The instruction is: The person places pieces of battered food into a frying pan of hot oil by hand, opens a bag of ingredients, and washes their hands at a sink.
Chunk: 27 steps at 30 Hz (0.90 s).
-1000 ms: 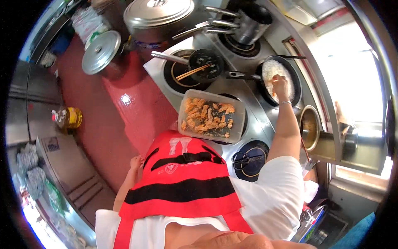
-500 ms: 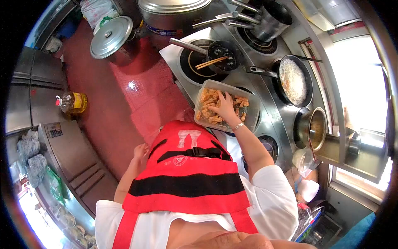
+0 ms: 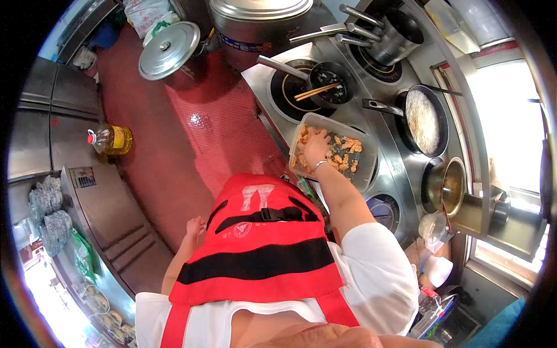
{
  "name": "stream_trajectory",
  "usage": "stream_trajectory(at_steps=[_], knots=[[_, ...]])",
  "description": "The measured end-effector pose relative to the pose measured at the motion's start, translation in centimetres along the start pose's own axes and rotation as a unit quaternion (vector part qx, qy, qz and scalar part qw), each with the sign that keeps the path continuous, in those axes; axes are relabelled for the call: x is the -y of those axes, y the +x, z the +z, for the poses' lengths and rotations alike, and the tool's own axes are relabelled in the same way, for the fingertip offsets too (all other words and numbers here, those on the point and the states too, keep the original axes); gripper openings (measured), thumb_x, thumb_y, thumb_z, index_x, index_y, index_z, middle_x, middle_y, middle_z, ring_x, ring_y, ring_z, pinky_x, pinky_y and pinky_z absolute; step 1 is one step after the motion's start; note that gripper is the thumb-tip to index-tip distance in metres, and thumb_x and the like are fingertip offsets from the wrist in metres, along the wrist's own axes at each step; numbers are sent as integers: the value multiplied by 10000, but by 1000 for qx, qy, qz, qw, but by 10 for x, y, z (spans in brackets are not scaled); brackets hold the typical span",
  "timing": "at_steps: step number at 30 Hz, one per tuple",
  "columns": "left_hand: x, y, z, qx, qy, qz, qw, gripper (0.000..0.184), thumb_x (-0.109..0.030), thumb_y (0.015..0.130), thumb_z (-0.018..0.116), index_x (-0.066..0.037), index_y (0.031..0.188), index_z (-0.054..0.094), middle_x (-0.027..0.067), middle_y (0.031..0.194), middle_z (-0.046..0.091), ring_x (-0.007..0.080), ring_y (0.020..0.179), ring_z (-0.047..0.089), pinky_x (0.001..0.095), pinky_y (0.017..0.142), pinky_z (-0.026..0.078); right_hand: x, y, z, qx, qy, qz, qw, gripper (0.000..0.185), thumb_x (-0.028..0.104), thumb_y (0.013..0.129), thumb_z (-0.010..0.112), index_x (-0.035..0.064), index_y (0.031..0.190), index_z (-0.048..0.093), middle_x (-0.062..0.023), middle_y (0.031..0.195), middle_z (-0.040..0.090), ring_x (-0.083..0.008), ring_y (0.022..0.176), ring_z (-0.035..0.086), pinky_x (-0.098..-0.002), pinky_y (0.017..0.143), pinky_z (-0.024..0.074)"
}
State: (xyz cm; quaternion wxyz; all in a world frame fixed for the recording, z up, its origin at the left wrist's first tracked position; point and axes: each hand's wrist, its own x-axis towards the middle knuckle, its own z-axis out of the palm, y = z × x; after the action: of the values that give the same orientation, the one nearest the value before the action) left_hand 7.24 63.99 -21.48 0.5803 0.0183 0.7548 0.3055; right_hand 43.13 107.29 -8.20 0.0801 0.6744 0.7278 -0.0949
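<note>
My right hand [image 3: 316, 148] is down in a clear plastic container [image 3: 362, 174], at its left part. Its fingers are curled among orange-brown battered food pieces [image 3: 347, 152], and the fingertips are hidden by the food. A bracelet shows on that wrist. More pieces lie loose over the container's right side. The container sits at the stove's near edge, partly over a burner. Beside the red apron [image 3: 261, 232], my left hand [image 3: 196, 226] hangs low with loosely bent fingers and nothing visible in it.
Behind the container stands a small pan [image 3: 332, 84] with chopsticks [image 3: 316, 91] across it. A frying pan [image 3: 423, 122] holds bubbling pale oil; a metal pot [image 3: 447, 187] is nearby. Handled pots [image 3: 394, 37] stand farther back. An oil bottle [image 3: 113, 140] is on the left.
My right hand has moved to the container's left side and pressed deeper among the pieces, its fingers drawing in. The whole view has shifted slightly to the right. My left hand stays beside the apron.
</note>
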Motion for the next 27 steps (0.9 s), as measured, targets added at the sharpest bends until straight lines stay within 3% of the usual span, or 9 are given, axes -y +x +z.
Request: stream_trajectory(at_steps=[5, 8, 12, 15, 18, 20, 25, 26, 27], knots=[[-38, -26, 16, -98, -31, -68, 992, 219, -308, 874, 554, -97, 932, 561, 14, 806, 610, 98, 606, 560, 237, 521, 450, -27, 8, 12, 13, 150, -45, 988, 447, 139, 706, 697, 121, 1115, 520, -201, 1139, 374, -371, 959, 522, -396, 811, 495], [-27, -2, 17, -83, -82, 2, 993, 213, -300, 878, 548, -102, 954, 558, 15, 820, 615, 102, 601, 561, 237, 537, 461, -44, 13, 33, -70, 239, -72, 966, 344, 72, 719, 650, 91, 1047, 548, -199, 1037, 444, -354, 864, 554, -357, 770, 489], [-58, -1, 31, -61, -41, -12, 997, 189, -283, 889, 534, -101, 934, 562, 8, 820, 613, 101, 613, 561, 234, 521, 448, -69, 21, 47, -107, 289, -69, 949, 302, 43, 724, 635, 86, 1011, 550, -163, 914, 513, -296, 806, 568, -329, 718, 472], [-55, 28, 37, 24, -54, 5, 998, 180, -269, 900, 514, -97, 907, 565, -2, 801, 603, 95, 611, 555, 227, 492, 425, -84, 9, 27, -72, 438, -6, 896, 234, 35, 751, 625, 75, 970, 553, -99, 826, 552, -212, 745, 562, -289, 667, 452], [-85, 14, 47, 50, 10, -9, 999, 190, -265, 905, 501, -87, 881, 564, -6, 766, 589, 89, 599, 547, 220, 469, 401, -108, -4, 11, -29, 562, -52, 825, 206, 36, 783, 630, 70, 968, 546, -54, 855, 563, -147, 737, 557, -258, 647, 450], [-92, 11, 59, -12, 41, -20, 999, 201, -265, 908, 494, -80, 871, 562, 3, 747, 588, 92, 579, 542, 214, 464, 396, -115, -31, -63, 129, 720, 1, 681, 273, 73, 784, 649, 68, 1022, 516, -62, 845, 560, -148, 762, 565, -267, 634, 464], [-97, 27, 78, 18, 0, -9, 1000, 204, -270, 903, 514, -74, 873, 558, 23, 767, 603, 106, 592, 552, 213, 470, 401, -187, -25, -170, 96, 787, -2, 609, 232, 40, 818, 611, 107, 1016, 510, -60, 927, 578, -125, 745, 567, -217, 571, 494], [-98, 28, 84, 20, -5, -18, 1000, 206, -274, 900, 522, -72, 877, 557, 30, 779, 611, 111, 598, 557, 214, 470, 404, -212, -8, -178, 70, 761, -6, 645, 241, 44, 820, 609, 108, 1028, 503, -72, 933, 582, -124, 739, 563, -214, 554, 490], [-99, 28, 91, 20, -7, -18, 1000, 206, -274, 900, 522, -72, 877, 557, 30, 779, 611, 111, 598, 557, 214, 470, 404, -228, 8, -196, 65, 779, 25, 623, 248, 26, 811, 600, 99, 1027, 503, -76, 895, 580, -122, 717, 559, -214, 550, 486]])
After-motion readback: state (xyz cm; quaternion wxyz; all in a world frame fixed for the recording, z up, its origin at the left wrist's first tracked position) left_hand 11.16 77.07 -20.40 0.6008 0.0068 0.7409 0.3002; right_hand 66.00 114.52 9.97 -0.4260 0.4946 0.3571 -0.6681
